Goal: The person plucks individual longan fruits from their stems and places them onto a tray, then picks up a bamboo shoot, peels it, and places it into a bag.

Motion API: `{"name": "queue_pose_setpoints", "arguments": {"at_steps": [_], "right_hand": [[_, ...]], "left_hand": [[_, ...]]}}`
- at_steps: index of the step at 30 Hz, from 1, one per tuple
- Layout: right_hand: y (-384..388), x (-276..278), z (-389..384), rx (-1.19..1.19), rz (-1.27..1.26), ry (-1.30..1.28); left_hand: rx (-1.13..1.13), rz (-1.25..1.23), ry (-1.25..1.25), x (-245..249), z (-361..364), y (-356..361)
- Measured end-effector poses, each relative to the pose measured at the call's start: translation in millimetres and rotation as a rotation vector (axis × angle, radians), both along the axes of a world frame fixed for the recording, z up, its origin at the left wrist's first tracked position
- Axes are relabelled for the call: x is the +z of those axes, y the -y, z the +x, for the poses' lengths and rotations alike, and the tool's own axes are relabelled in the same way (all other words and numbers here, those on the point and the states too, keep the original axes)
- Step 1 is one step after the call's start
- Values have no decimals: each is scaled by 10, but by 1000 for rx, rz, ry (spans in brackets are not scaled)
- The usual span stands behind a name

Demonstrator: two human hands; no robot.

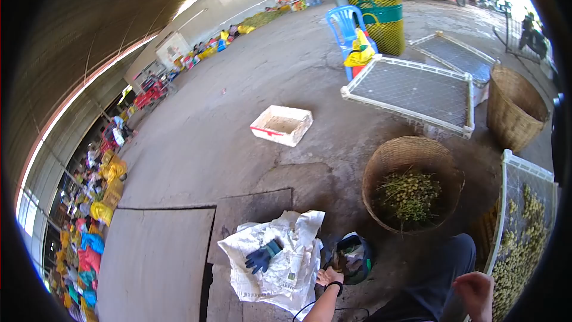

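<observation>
My left hand [329, 276], with a black band at the wrist, is low in the middle of the view. Its fingers are curled at the near-left edge of a small dark open bag [361, 269] that has pale and brown things inside. Left of it a crumpled white woven sack [244, 280] lies on the floor, with a dark work glove [260, 259] on top. My right hand [475, 294] is raised beside my knee, near the mesh rack at right; its fingers are blurred and whatever they hold, if anything, is hidden.
A wicker basket [381, 155] holds stemmed green-yellow fruit [409, 195]. A mesh rack [507, 164] bears many small round fruits. Further off are a white foam box [271, 132], another mesh rack [411, 86], a tall basket [512, 113] and a blue chair [342, 21].
</observation>
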State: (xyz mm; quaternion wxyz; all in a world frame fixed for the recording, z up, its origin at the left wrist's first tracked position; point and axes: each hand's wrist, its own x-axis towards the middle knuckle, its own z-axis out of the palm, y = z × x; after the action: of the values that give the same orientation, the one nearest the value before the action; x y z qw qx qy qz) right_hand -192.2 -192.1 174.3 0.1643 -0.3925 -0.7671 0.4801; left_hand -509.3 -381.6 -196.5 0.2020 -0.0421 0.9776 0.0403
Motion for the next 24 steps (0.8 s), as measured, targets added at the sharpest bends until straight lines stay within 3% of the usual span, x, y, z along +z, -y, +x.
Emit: {"name": "queue_pose_setpoints", "arguments": {"at_steps": [1,2,8,11,12,14,15,17,21,24], "right_hand": [[12,52,-18,6,-38,-44],[48,125,-50,-65,-299,-215],[138,162,-342,85,-413,-253],[314,275,-512,29,-517,-221],[350,305,-550,36,-517,-224],[406,317,-613,75,-690,-264],[418,242,-638,78,-685,-270],[414,-53,-694,118,-653,-339],[463,-300,-740,154,-562,-337],[417,-625,-727,151,-407,-372]], "left_hand": [[3,25,10,96,10,-19],[-12,43,40,139,12,-17],[5,351,110,637,94,8],[-6,887,148,553,122,105],[-3,888,141,552,148,82],[22,1255,327,573,171,12],[18,1260,322,779,207,-29],[145,1383,691,1517,349,-164],[78,1638,1107,1958,557,-269],[-104,1621,1151,2326,712,-233]]}}
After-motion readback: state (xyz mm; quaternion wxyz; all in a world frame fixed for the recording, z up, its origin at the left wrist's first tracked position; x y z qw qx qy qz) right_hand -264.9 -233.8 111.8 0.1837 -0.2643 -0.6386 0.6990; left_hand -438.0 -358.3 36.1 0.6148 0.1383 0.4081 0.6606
